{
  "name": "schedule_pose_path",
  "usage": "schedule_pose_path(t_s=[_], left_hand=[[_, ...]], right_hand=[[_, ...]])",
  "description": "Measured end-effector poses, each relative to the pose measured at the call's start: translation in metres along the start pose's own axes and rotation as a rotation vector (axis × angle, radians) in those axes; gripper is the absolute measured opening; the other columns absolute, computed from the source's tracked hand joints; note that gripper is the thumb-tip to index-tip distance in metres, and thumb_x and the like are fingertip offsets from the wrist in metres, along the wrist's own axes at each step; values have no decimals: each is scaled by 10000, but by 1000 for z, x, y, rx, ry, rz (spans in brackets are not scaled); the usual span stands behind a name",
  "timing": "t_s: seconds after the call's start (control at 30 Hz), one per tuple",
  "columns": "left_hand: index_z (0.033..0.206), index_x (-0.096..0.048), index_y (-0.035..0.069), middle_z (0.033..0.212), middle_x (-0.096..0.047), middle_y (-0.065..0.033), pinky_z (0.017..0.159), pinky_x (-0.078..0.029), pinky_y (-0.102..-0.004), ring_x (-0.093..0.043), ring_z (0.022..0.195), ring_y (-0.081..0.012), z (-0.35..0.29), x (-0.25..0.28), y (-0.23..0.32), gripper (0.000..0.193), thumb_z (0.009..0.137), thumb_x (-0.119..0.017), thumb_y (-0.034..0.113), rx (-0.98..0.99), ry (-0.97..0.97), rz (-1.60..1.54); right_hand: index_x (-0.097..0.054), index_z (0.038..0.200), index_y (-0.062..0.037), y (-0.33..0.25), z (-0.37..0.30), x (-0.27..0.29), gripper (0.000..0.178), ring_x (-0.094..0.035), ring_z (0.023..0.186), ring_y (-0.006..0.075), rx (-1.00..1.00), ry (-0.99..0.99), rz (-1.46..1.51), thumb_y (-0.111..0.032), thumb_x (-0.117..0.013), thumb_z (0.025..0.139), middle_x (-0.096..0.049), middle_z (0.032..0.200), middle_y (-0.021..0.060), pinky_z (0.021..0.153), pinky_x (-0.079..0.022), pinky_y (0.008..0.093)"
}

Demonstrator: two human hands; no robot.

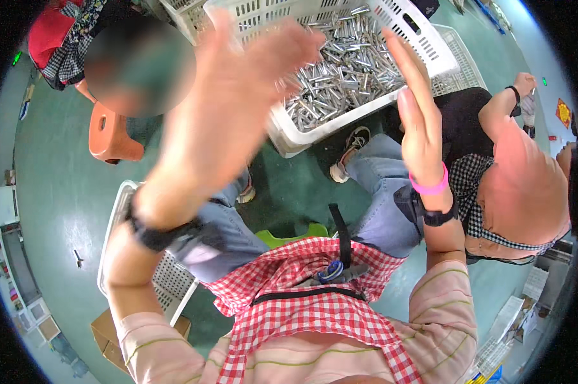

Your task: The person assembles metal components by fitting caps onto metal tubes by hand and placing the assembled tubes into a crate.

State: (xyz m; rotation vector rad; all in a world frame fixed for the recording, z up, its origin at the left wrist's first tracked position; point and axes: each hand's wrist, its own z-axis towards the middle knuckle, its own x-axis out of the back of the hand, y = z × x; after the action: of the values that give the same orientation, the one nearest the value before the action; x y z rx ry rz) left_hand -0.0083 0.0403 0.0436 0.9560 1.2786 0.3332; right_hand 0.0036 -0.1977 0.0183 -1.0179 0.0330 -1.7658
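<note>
White crate (423,38) with holes in walls sits on green floor (58,185), in front of knees, tipped a little. Inside: big pile of shiny silver metal tubes (340,70), short and thin, lying every which way. Crate's long side runs left to right, far corner up-right. Left hand (238,96) up, blurry, fingers spread, holds nothing. Right hand (417,109) up, flat, fingers together, holds nothing. Both above crate, hiding part of it. Orange stool (110,137) at left. Another person (519,185) sits at right. Second white crate (167,275) by left knee.

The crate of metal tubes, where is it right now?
In the head view, the white crate of metal tubes sits on the green floor at top centre, just beyond the raised left hand and right hand.
</note>
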Motion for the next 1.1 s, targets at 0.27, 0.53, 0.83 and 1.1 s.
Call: schedule_pose_path(t_s=[0.27,0.53,0.83,1.1], left_hand=[[1335,-288,5,1356,-353,-128,1042,-175,-361,-271,1272,-243,37,8,-61,926,794,-98,733,298,-149,-355],[1316,-315,-6,1343,-353,-174,1011,-255,-375,-351,1217,-273,56,37,-28,809,863,-128,638,123,11,-351],[1315,-302,-14,1345,-359,-179,990,-294,-363,-377,1204,-245,57,58,-8,609,934,-228,454,-110,203,-263],[1272,-371,-18,1188,-492,-104,899,-347,-314,-461,1066,-182,43,70,-5,604,921,-301,468,-116,343,-237]], right_hand=[[-384,1280,-2,89,10,-26,561,-364,1212,349,84,-529,-623,-269,-529,809,-347,1338,204,981,-299,403],[-413,1285,-90,86,66,-85,671,-370,1225,300,874,-378,-338,-592,-351,845,-398,1326,131,995,-261,453],[-603,876,-31,237,70,-176,281,-602,792,332,-41,-1195,-143,-286,-602,756,-627,807,143,684,-461,414],[-607,1032,-57,262,-5,-268,544,-590,951,278,205,-1743,-431,-366,-744,605,-617,1039,101,808,-471,403]])
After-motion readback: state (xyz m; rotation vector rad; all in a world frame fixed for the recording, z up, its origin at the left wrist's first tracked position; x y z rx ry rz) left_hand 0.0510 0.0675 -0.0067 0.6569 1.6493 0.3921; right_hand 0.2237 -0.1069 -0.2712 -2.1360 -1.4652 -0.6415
